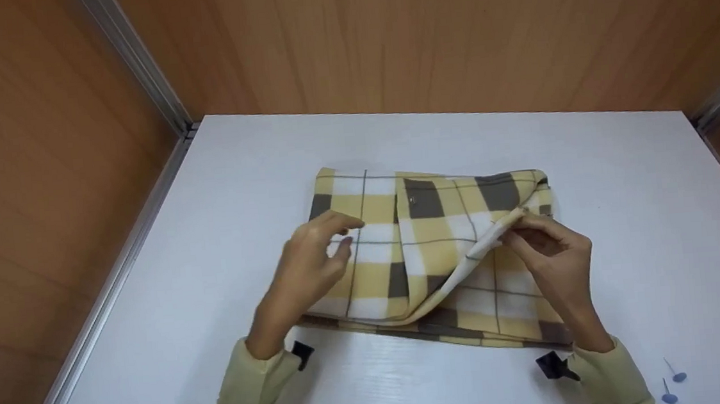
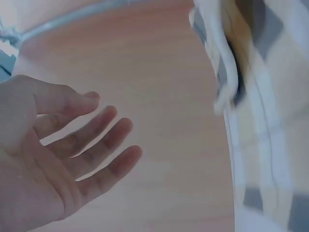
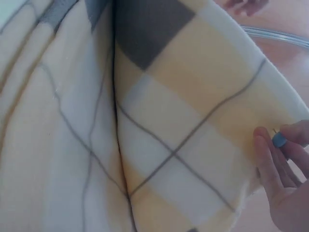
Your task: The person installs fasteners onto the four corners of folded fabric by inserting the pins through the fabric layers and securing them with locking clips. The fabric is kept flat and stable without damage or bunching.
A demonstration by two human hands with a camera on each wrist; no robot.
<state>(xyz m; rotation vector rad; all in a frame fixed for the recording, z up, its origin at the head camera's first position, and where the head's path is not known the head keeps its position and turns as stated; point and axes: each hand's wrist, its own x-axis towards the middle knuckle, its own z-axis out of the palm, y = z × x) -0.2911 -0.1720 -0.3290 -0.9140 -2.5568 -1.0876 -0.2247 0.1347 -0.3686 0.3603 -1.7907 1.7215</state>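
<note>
The checked cloth is lying folded in several layers on the middle of the bench. It is showing yellow, white and dark grey blocks crossed by thin dark lines. Part of its upper layer is standing raised at the right, and its edge is running diagonally down towards the person, leaving a lower layer showing beneath.

The right hand is meeting this raised edge. Its grip is pinching a blue pin between thumb and fingers; the metal shank is projecting beside the cloth. Whether the fingers are also clasping the fabric, the views are not making clear.

The left hand is hovering over the left part of the cloth. Its grip is spread, the thumb standing apart from the loosely bent fingers.

Two further blue pins, a rear pin and a front pin, are lying near each other at the bench's right front, beyond the right sleeve. A left sleeve of matching pale green is covering the other forearm. Wood-grain panels are enclosing the bench, with a metal rail joining them at the left corner.
</note>
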